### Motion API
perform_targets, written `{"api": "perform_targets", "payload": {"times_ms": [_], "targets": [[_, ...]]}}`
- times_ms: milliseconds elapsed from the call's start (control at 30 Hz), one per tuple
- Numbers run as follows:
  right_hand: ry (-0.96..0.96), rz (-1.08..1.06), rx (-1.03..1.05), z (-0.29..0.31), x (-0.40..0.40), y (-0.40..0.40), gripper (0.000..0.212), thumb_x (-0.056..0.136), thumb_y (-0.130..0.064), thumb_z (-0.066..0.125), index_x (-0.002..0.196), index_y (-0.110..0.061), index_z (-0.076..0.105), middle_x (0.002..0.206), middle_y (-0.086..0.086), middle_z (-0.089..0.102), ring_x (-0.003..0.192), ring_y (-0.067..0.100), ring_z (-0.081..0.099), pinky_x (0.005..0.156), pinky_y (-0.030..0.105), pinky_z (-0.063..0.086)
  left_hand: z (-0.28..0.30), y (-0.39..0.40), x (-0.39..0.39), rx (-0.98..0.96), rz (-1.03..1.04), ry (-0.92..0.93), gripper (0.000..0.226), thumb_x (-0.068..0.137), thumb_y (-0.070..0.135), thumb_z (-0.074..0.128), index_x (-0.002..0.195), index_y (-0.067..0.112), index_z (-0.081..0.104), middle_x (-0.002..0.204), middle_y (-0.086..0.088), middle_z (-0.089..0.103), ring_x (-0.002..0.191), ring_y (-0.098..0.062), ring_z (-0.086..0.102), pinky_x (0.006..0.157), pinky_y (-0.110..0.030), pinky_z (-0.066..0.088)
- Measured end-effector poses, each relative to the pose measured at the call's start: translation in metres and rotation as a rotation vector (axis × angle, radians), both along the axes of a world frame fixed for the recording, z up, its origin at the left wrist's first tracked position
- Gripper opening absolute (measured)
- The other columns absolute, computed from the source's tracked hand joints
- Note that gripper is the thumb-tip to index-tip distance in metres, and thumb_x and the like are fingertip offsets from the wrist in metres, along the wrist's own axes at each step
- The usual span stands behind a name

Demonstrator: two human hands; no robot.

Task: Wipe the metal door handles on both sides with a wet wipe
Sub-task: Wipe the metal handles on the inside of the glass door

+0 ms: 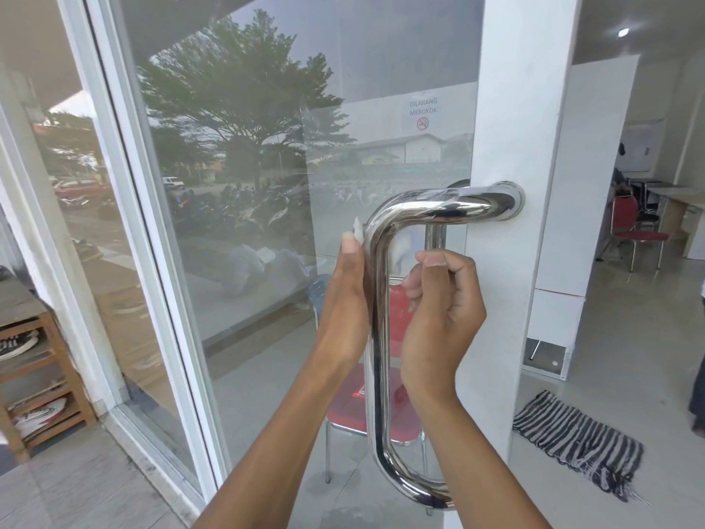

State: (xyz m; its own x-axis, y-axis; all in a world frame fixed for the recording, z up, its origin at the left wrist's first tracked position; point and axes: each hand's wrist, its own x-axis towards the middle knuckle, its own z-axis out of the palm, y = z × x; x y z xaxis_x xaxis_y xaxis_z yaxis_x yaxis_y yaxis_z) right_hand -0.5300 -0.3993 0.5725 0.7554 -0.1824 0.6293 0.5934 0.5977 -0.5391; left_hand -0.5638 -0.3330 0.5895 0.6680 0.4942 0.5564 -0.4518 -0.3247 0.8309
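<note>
I see my left hand [345, 295] pressed flat against the left of the polished steel door handle [378, 337], pinching a crumpled white wet wipe [358, 231] at its upper bend. Right of the tube, my right hand [442, 318] is curled closed behind it; what it grips I cannot tell.

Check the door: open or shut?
Open. The door's white edge faces the camera, and the room and striped mat show past it.

a polished chrome door handle [379, 337] stands upright on the glass door, curving right into its mounts, with a white wet wipe [358, 231] pressed against its upper left bend.
</note>
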Motion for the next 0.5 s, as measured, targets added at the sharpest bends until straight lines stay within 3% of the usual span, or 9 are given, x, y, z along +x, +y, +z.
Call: {"api": "perform_targets", "payload": {"times_ms": [67, 100, 167, 233, 333, 433, 500], "targets": [[-0.007, 0.006, -0.012, -0.001, -0.002, 0.001, 0.015, 0.095, -0.019, 0.051, 0.087, -0.015, 0.063, 0.069, 0.000, 0.057, 0.067, 0.017, 0.054, 0.066, 0.037, 0.045, 0.006, -0.004, -0.002, 0.055, 0.027, -0.050, 0.066, 0.094, 0.072, 0.014, 0.145, 0.043, 0.043, 0.147, 0.017, 0.050, 0.138, 0.000, 0.042, 0.120, -0.034, 0.029], [-0.015, 0.015, -0.019, -0.001, -0.004, 0.001, 0.015, 0.095, -0.022, 0.052, 0.087, -0.016, 0.063, 0.070, 0.001, 0.057, 0.067, 0.017, 0.054, 0.066, 0.037, 0.044, 0.008, -0.007, -0.004, 0.093, 0.037, -0.085, 0.065, 0.094, 0.072, 0.015, 0.146, 0.044, 0.041, 0.149, 0.020, 0.045, 0.139, 0.007, 0.037, 0.118, -0.023, 0.029], [-0.038, 0.040, -0.032, -0.003, -0.008, 0.003, 0.014, 0.094, -0.028, 0.053, 0.089, -0.018, 0.062, 0.074, 0.005, 0.059, 0.067, 0.016, 0.055, 0.065, 0.035, 0.044, 0.008, -0.013, -0.009, 0.160, 0.043, -0.137, 0.062, 0.096, 0.066, 0.016, 0.147, 0.040, 0.040, 0.152, 0.022, 0.038, 0.135, 0.019, 0.031, 0.104, -0.001, 0.028], [-0.063, 0.060, -0.043, -0.004, -0.011, 0.006, 0.011, 0.094, -0.030, 0.055, 0.093, -0.021, 0.062, 0.078, 0.005, 0.061, 0.070, 0.017, 0.056, 0.065, 0.036, 0.046, 0.001, -0.017, -0.014, 0.227, 0.051, -0.150, 0.061, 0.099, 0.059, 0.016, 0.149, 0.033, 0.039, 0.158, 0.020, 0.031, 0.133, 0.025, 0.028, 0.095, 0.006, 0.026], [-0.083, 0.050, -0.089, -0.004, -0.012, 0.011, 0.015, 0.096, -0.032, 0.058, 0.104, -0.020, 0.064, 0.078, -0.008, 0.064, 0.072, 0.012, 0.058, 0.066, 0.031, 0.048, -0.011, -0.018, -0.018, 0.251, 0.034, -0.184, 0.063, 0.100, 0.058, 0.016, 0.153, 0.029, 0.034, 0.157, 0.029, 0.030, 0.140, 0.018, 0.024, 0.107, -0.002, 0.024], [-0.058, 0.043, -0.119, -0.004, -0.011, 0.017, 0.017, 0.097, -0.025, 0.061, 0.112, -0.018, 0.064, 0.076, -0.008, 0.068, 0.068, 0.011, 0.061, 0.064, 0.026, 0.048, -0.015, -0.017, -0.021, 0.269, 0.060, -0.173, 0.060, 0.100, 0.060, 0.013, 0.153, 0.037, 0.028, 0.161, 0.022, 0.026, 0.150, 0.004, 0.014, 0.123, -0.026, 0.016], [-0.048, 0.025, -0.111, -0.003, -0.012, 0.020, 0.016, 0.097, -0.022, 0.064, 0.112, -0.022, 0.064, 0.080, -0.004, 0.070, 0.068, 0.011, 0.062, 0.063, 0.024, 0.048, -0.016, -0.017, -0.024, 0.238, 0.030, -0.198, 0.059, 0.102, 0.052, 0.015, 0.156, 0.030, 0.027, 0.160, 0.017, 0.033, 0.148, 0.002, 0.023, 0.119, -0.024, 0.025]]}}
